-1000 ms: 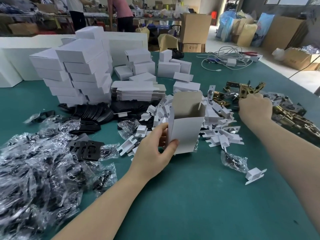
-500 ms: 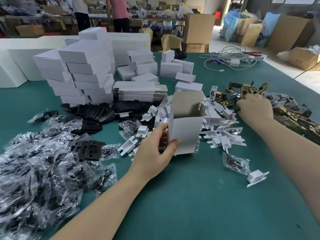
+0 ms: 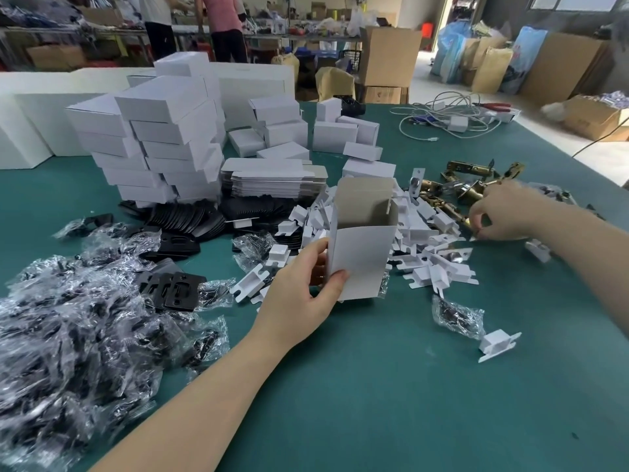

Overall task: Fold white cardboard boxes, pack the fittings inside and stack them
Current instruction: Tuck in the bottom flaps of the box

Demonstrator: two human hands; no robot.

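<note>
My left hand [image 3: 299, 301] grips the lower left corner of an upright white cardboard box [image 3: 360, 260] with its top open and flaps up, standing on the green table [image 3: 391, 396]. To the right, my right hand [image 3: 507, 212] is blurred, its fingers curled at the near end of a brass latch fitting [image 3: 442, 204] beside the pile of brass latches [image 3: 473, 172]. White plastic fittings [image 3: 429, 264] lie heaped behind and right of the box.
A tall stack of closed white boxes [image 3: 160, 141] stands at back left, with flat box blanks [image 3: 272, 178] and black plates [image 3: 190, 219] beside it. Bagged fittings [image 3: 68, 335] cover the left. Cables [image 3: 442, 120] lie at the far right. Two people stand in the background.
My right hand has drawn back from the brass pile toward me and lower, fingers now curled at a latch's end. My left hand and the box have stayed put.
</note>
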